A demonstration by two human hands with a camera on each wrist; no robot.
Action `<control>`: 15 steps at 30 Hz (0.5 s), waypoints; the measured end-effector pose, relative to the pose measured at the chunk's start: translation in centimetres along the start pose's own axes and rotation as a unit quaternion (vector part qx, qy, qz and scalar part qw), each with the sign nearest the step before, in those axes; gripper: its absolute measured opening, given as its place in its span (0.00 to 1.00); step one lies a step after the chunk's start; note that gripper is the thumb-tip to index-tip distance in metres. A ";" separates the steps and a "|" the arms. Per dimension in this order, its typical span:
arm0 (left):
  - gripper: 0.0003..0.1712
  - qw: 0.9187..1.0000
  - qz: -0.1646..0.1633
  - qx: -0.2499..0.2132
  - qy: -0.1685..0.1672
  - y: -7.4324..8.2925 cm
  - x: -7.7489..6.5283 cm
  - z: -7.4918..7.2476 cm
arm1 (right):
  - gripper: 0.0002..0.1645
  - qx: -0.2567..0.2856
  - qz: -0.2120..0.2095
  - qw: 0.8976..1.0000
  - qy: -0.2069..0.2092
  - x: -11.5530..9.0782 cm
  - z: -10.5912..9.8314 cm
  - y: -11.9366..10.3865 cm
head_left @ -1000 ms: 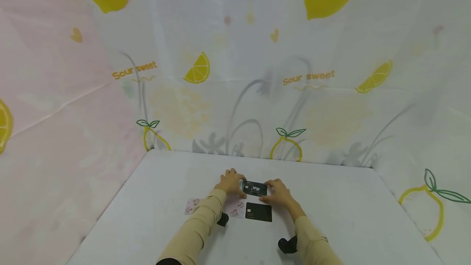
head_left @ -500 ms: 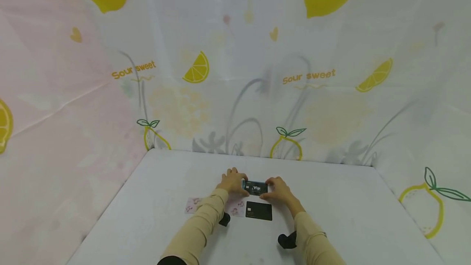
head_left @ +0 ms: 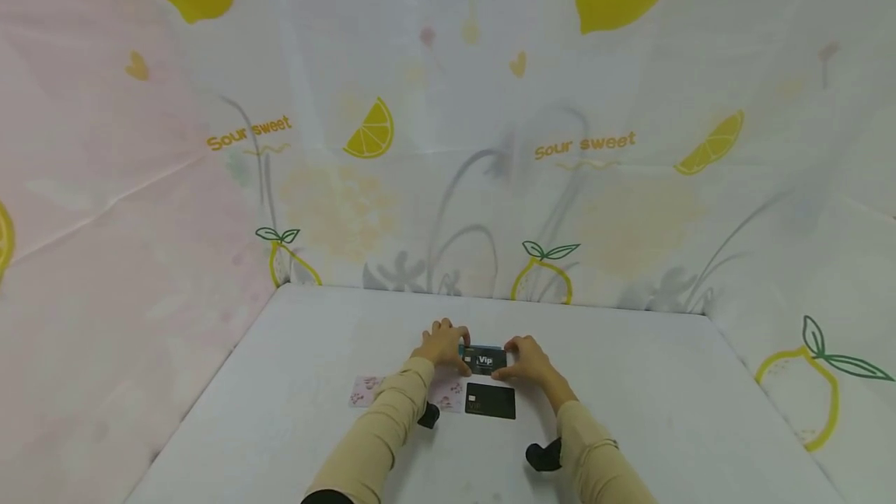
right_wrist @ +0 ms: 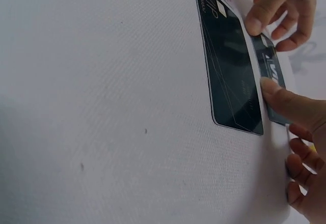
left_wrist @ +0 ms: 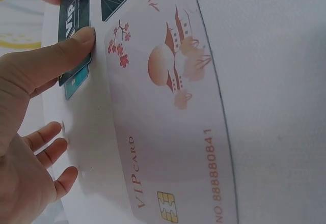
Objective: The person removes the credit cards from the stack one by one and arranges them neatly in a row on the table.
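A dark card marked "Vip" (head_left: 484,361) lies between both hands, over a blue card (left_wrist: 77,83) whose edge shows past its left end and along its far side. My left hand (head_left: 442,347) pinches the left end, thumb on the near edge. At the right end, my right hand (head_left: 530,362) grips it with thumb and index finger. Just nearer, a black VIP card (head_left: 490,401) lies flat. Beside that is a pink VIP card (left_wrist: 158,81) with pagoda and blossom art, partly hidden by the left sleeve in the head view.
Another pink card (head_left: 365,390) lies left of the left forearm, partly covered by it. The white table (head_left: 630,411) meets a lemon-print cloth backdrop (head_left: 448,201) at the back and sides. Black wrist devices (head_left: 544,456) hang at both sleeves, close over the table.
The dark Vip card has shifted slightly toward the person, so a blue strip now shows along its far edge. Both hands keep their hold; the head view has shifted a little.
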State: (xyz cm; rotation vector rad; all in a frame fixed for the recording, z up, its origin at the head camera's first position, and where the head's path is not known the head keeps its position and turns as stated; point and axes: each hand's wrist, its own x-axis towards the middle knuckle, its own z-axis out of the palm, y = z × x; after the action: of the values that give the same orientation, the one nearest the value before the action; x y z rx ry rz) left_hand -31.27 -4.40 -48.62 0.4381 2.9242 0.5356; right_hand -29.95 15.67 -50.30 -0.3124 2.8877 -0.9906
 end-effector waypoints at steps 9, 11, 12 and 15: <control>0.27 1.000 0.011 0.007 0.020 -0.1 -0.1 0.2 | 0.26 0.024 0.046 0.998 0.020 -0.1 0.4 -0.1; 0.27 1.000 0.012 0.005 0.020 -0.3 -0.1 0.3 | 0.25 0.041 0.056 0.997 0.016 -0.3 0.4 -0.1; 0.27 1.000 0.012 0.005 0.020 -0.3 0.0 0.4 | 0.24 0.051 0.056 0.997 0.013 -0.3 0.4 -0.1; 0.27 1.000 0.017 0.002 0.023 -0.5 0.0 0.6 | 0.18 0.089 0.053 0.995 0.006 -0.6 0.2 -0.1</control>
State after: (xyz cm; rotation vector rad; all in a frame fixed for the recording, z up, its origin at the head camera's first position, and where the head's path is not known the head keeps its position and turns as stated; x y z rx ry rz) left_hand -31.26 -4.69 -49.41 0.4846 2.9667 0.5509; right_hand -29.33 15.59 -50.41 -0.1396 2.7669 -1.2220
